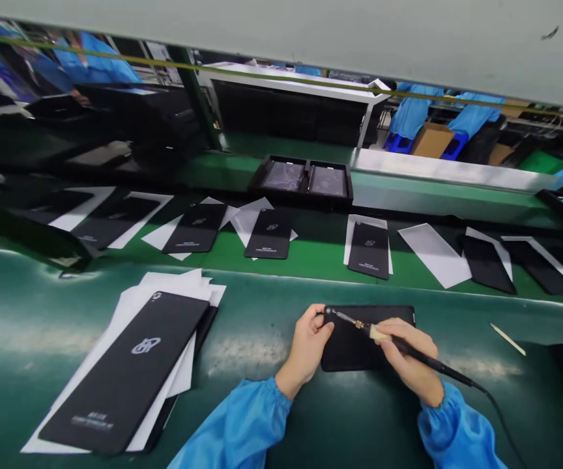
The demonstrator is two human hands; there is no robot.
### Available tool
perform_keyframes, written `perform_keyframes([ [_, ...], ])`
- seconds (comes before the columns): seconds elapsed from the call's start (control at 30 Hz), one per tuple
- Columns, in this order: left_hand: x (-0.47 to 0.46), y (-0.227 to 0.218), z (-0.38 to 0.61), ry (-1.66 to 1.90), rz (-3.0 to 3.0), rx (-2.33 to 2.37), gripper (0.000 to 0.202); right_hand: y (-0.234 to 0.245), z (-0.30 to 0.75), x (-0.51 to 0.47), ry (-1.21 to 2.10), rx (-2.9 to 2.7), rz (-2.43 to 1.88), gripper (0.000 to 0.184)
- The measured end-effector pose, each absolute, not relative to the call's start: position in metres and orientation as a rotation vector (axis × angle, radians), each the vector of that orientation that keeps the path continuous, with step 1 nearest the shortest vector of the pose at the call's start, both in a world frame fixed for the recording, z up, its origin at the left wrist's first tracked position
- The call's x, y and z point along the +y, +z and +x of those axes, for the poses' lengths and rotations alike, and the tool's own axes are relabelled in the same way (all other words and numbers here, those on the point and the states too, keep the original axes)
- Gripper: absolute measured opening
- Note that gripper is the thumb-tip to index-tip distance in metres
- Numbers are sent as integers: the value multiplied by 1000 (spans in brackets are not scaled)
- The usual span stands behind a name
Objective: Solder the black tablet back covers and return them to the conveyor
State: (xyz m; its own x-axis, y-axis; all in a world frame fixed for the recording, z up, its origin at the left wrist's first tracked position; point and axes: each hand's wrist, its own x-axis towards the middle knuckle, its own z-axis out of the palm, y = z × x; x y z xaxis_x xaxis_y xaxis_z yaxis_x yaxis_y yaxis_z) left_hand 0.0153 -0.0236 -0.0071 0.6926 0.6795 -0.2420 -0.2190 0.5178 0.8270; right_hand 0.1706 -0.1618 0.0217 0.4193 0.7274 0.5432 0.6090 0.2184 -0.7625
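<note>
A black device back cover (pixel 360 339) lies flat on the dark green bench in front of me. My left hand (pixel 308 345) rests on its left edge, fingers curled and pinching the top-left corner. My right hand (pixel 411 365) grips a corded soldering iron (pixel 393 340) like a pen, its metal tip touching the cover's top-left corner beside my left fingers. Both sleeves are blue.
A stack of black covers with white sheets between them (pixel 129 371) lies at my left. Several black covers on white sheets ride the green conveyor belt (pixel 320 251) beyond. A black tray (pixel 303 179) sits behind it. A thin stick (pixel 507 339) lies at right. People in blue work farther back.
</note>
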Motion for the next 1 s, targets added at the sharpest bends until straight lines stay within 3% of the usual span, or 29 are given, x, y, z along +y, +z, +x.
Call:
perform_keyframes([
  [0.4, -24, -6, 15, 587, 875, 588, 27, 25, 168, -158, 181, -1427, -1430, 25],
  [1.0, -24, -7, 16, 586, 895, 590, 28, 36, 176, -158, 217, -1421, -1427, 20],
])
